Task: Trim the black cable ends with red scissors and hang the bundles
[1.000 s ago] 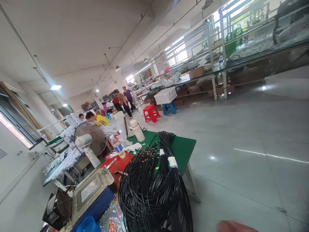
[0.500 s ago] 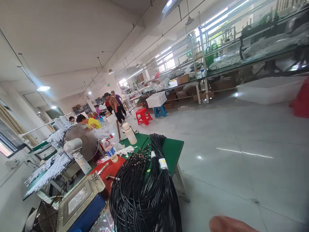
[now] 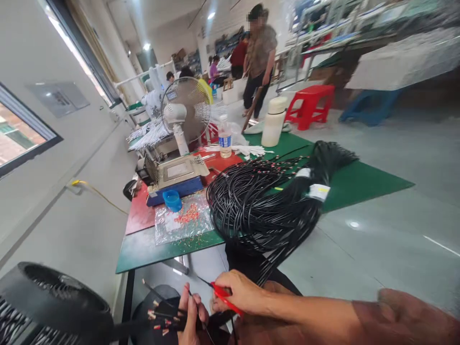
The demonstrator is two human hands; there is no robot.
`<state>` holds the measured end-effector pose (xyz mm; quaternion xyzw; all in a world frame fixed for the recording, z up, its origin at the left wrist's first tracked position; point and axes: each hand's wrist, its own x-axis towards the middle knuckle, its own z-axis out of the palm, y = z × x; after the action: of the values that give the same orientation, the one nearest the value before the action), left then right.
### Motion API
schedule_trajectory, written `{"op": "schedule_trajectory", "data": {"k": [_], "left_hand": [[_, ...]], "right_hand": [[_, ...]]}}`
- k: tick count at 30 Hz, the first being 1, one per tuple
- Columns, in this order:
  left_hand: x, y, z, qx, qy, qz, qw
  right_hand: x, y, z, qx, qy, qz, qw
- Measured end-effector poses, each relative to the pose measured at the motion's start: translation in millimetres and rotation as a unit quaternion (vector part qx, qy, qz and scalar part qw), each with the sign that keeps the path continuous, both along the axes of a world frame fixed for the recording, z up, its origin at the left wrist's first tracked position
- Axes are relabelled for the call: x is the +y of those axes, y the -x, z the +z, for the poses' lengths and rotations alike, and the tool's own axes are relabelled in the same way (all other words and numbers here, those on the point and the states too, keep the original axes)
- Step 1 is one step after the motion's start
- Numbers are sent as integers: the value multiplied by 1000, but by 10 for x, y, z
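Low in the view, my right hand is closed on red-handled scissors, whose dark tip points up and left. Just left of it, my left hand pinches black cables with reddish stripped ends fanning out to the left. A large coiled bundle of black cables lies on the green table, tied with white labels, its lower end hanging over the edge near my right forearm. Small orange-red bits lie on a clear plastic bag beside a blue cup.
A blue-based machine, a bottle and a cream flask stand on the table. Beyond are a fan, a red stool and a standing person. A black fan is at lower left.
The view has swung left and down, so the table shows further up and both hands with the scissors and cables are now visible. The standing person appears larger and further right.
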<state>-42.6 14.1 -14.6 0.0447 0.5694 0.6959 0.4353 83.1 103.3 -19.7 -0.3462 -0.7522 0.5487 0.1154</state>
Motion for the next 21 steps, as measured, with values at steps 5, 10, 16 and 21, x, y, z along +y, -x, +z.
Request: {"op": "schedule_trajectory", "data": {"k": [5,10,16,21], "left_hand": [[6,-4,88,-29,58,-12,998],[41,-132,198,-13,46,-24,999],[47,-138,172,-15,65,-32,997],[25,-130,109,23,65,-62,996]], "right_hand": [[91,-183,125,-46,-116,47,991],[122,-187,162,-65,-112,94,987],[117,-173,124,-61,-118,117,984],[106,-163,121,-81,-112,125,982]]}}
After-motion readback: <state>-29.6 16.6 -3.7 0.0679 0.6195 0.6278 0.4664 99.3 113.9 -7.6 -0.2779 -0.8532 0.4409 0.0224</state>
